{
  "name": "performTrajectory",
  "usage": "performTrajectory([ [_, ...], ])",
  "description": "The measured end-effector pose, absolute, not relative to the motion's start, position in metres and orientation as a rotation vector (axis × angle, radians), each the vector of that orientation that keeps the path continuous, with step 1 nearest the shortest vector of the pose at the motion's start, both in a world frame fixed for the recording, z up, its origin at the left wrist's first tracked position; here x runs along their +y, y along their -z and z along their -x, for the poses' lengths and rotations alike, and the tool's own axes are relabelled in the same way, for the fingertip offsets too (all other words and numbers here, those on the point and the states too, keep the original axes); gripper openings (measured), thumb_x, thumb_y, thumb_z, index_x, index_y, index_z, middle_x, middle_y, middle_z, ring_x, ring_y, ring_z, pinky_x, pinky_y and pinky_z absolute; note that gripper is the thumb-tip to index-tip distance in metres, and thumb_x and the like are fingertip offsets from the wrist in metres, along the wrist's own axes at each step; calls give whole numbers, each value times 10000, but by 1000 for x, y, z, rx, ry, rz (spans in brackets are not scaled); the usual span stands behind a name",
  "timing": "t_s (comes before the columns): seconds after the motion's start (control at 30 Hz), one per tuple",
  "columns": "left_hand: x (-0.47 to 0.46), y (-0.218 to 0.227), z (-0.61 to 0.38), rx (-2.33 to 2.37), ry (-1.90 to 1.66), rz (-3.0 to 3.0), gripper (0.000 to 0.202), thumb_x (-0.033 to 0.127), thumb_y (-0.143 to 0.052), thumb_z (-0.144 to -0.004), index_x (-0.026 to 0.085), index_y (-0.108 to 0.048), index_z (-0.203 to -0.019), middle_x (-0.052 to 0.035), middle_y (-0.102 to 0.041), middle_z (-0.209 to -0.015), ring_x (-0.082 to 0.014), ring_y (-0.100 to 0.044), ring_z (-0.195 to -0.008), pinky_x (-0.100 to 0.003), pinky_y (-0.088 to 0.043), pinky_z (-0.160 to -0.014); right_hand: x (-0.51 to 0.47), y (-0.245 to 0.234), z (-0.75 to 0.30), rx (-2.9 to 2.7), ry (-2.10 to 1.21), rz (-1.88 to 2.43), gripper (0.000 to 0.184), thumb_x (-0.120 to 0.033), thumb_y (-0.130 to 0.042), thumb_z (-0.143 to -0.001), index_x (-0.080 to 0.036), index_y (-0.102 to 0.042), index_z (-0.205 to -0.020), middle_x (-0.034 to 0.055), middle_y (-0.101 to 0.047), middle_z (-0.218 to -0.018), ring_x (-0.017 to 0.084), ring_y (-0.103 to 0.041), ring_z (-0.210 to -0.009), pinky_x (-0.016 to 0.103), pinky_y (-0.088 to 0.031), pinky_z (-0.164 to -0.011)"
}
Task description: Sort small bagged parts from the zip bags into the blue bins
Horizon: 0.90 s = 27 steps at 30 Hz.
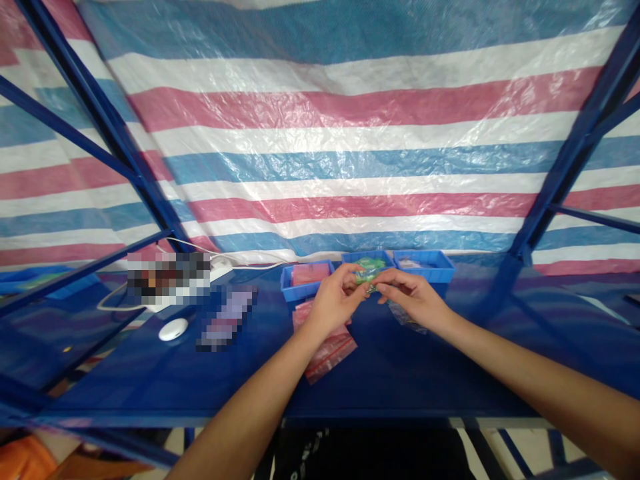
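My left hand (334, 298) and my right hand (413, 297) meet above the blue table (425, 373), both pinching a small green item (369, 276) between their fingertips. What exactly the green item is I cannot make out. A clear plastic bag (407, 319) hangs under my right hand. Red-tinted plastic bags (327, 350) lie on the table below my left wrist. Just behind my hands stand three small blue trays: the left tray (306, 285) holds red bags, the middle tray (367, 259) holds green pieces, the right tray (425, 264) holds something pale.
A striped red, white and blue tarp (330, 133) closes the back. Blue metal frame posts (565, 173) rise at both sides. A white round device (173, 329) and white cables (220, 261) lie at the left of the table.
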<state>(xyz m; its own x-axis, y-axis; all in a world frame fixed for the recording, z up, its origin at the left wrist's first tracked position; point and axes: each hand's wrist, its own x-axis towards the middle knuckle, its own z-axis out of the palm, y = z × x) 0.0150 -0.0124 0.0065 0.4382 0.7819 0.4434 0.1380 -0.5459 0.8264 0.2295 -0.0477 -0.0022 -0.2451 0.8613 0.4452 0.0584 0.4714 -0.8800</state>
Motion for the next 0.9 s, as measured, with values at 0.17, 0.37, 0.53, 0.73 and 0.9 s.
performTrajectory([
  [0.17, -12, -8, -14, 816, -1154, -2055, 415, 396, -660, -979, 215, -560, -1338, -26, -727, -896, -184, -718, -805, -289, -559, -732, -47, 5, -230, -1677, -798, 850, 315, -552, -681, -952, -300, -773, -1116, 73, -718, -1145, 243, -693, -919, 418, -637, -782],
  [0.37, -10, -12, -12, 931, -1194, -2193, 454, 300, -644, -976, 210, -541, -1410, -79, -764, -1122, -210, -737, -969, -327, -579, -823, -34, 10, -242, -1805, -205, 1011, 277, -442, -629, -990, -320, -724, -1220, 90, -697, -1194, 320, -649, -1145, 528, -534, -1036],
  [0.53, -9, -14, -9, 971, -1152, -2315, 379, 248, -573, -997, 210, -597, -1373, -65, -768, -1091, -208, -739, -979, -347, -588, -890, -11, 16, -260, -1884, 77, 1121, 385, -399, -561, -1007, -283, -668, -1358, 121, -668, -1302, 354, -562, -1311, 571, -436, -1156],
  [0.73, -6, -6, -6, 1076, -1075, -2520, 296, 305, -596, -993, 198, -688, -1254, -100, -762, -1134, -247, -732, -1038, -408, -569, -993, 7, 24, -266, -1990, 190, 1180, 559, -426, -524, -1018, -233, -518, -1542, 153, -616, -1426, 366, -508, -1390, 580, -410, -1184],
  [0.9, -7, 0, -3, 1089, -849, -2691, 330, 440, -615, -994, 191, -735, -1173, -117, -751, -1145, -273, -713, -1070, -414, -554, -1001, 11, 33, -264, -2140, 267, 1280, 627, -457, -532, -1011, -163, -497, -1562, 183, -636, -1431, 410, -418, -1468, 609, -359, -1207],
])
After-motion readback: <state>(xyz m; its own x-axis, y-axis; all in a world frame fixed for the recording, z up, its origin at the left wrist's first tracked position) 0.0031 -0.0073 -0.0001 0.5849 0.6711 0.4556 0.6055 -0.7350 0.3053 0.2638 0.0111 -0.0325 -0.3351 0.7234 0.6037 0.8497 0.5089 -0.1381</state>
